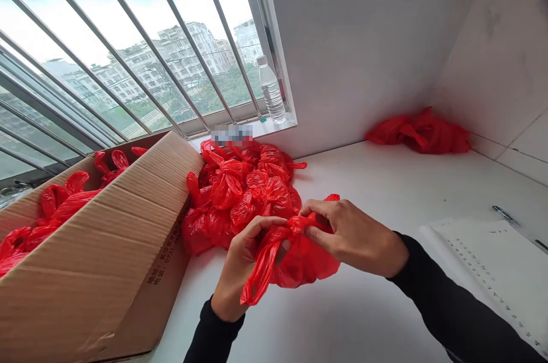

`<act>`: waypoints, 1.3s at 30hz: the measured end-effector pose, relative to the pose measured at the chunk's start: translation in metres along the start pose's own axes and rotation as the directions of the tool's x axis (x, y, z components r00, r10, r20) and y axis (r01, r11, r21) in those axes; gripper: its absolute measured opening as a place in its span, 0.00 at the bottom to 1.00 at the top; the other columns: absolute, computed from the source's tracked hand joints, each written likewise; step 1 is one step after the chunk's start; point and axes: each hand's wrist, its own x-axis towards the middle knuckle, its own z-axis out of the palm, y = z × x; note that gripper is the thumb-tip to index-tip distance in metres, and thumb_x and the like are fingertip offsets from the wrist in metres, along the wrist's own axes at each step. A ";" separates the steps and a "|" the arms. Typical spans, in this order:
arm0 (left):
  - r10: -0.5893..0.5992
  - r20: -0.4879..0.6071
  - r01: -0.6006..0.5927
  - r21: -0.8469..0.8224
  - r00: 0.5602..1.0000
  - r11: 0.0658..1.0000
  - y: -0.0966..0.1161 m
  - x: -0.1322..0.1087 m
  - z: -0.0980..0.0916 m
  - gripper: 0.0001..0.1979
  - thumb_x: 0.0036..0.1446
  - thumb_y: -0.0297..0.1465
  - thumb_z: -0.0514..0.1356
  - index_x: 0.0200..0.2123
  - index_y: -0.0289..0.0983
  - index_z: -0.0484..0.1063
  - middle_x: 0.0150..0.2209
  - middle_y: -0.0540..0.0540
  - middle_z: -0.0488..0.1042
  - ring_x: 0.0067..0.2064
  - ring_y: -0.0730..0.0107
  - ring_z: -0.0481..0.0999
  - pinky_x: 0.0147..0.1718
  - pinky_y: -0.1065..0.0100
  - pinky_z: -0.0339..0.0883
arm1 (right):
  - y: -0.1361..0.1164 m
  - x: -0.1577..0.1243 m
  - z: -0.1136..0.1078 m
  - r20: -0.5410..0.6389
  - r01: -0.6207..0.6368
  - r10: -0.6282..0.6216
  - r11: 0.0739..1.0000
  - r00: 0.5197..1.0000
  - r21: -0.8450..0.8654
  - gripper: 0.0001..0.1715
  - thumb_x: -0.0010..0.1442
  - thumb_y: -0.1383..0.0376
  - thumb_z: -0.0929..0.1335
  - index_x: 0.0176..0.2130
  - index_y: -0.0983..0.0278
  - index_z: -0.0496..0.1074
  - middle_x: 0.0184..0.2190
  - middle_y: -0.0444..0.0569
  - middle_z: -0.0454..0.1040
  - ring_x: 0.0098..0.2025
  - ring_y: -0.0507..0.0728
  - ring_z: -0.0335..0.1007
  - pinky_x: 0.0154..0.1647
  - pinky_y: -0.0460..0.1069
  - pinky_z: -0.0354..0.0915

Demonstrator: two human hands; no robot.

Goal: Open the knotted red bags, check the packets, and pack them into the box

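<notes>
Between 8 and 9 o'clock, the red bags [72,206] inside the cardboard box [107,226] could be torn if they are rubbed against its stiff, ribbed edge. At 8 o'clock, nearer to the centre, a pile of knotted bags [244,194] is heaped beside the box; as the shapes are round and slippery, a slide could be caused by a bump. At 7 o'clock, gathered plastic is pinched by the fingers of the left hand [237,265], and a long wrinkled strip is hung in front of them. Between 5 and 6 o'clock, the held bag [308,269] is seen over the counter [363,323]; its film is thin, shiny and partly see-through. At 4 o'clock, its bunched neck is pinched by the fingers of the right hand [351,229]. The film might be split by too hard pulling, or the neck might be loosened by a weak pinch.
</notes>
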 end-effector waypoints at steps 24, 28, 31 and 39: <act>-0.133 -0.110 0.103 -0.243 0.985 0.964 -0.051 -0.108 0.011 0.12 0.58 0.41 0.65 0.33 0.40 0.68 0.34 0.49 0.68 0.35 0.68 0.67 0.32 0.70 0.66 | 0.010 -0.125 0.079 -0.096 -0.153 0.210 0.899 0.973 0.411 0.06 0.70 0.58 0.62 0.43 0.57 0.65 0.44 0.44 0.72 0.48 0.57 0.67 0.50 0.53 0.63; -0.130 -0.074 0.106 -0.269 0.989 0.957 -0.042 -0.120 0.026 0.15 0.55 0.37 0.68 0.29 0.41 0.63 0.30 0.51 0.65 0.32 0.69 0.64 0.30 0.70 0.64 | 0.000 -0.136 0.087 -0.122 -0.168 0.233 0.903 0.965 0.395 0.08 0.67 0.56 0.67 0.42 0.57 0.67 0.39 0.43 0.71 0.42 0.56 0.67 0.47 0.52 0.63; -0.128 -0.076 0.112 -0.184 0.989 0.977 -0.037 -0.125 0.019 0.14 0.56 0.37 0.67 0.29 0.40 0.64 0.30 0.50 0.66 0.32 0.69 0.65 0.30 0.70 0.63 | 0.001 -0.141 0.090 -0.225 -0.152 0.269 0.890 0.936 0.430 0.15 0.69 0.52 0.64 0.36 0.58 0.66 0.33 0.42 0.68 0.37 0.55 0.65 0.42 0.50 0.62; -0.215 -0.155 0.186 -0.182 0.964 0.966 -0.052 -0.136 0.000 0.11 0.62 0.43 0.63 0.42 0.43 0.74 0.40 0.48 0.75 0.39 0.64 0.72 0.37 0.69 0.67 | 0.010 -0.155 0.101 -0.421 -0.082 0.441 0.761 0.793 0.644 0.15 0.68 0.48 0.64 0.43 0.55 0.64 0.37 0.44 0.68 0.36 0.55 0.66 0.36 0.48 0.65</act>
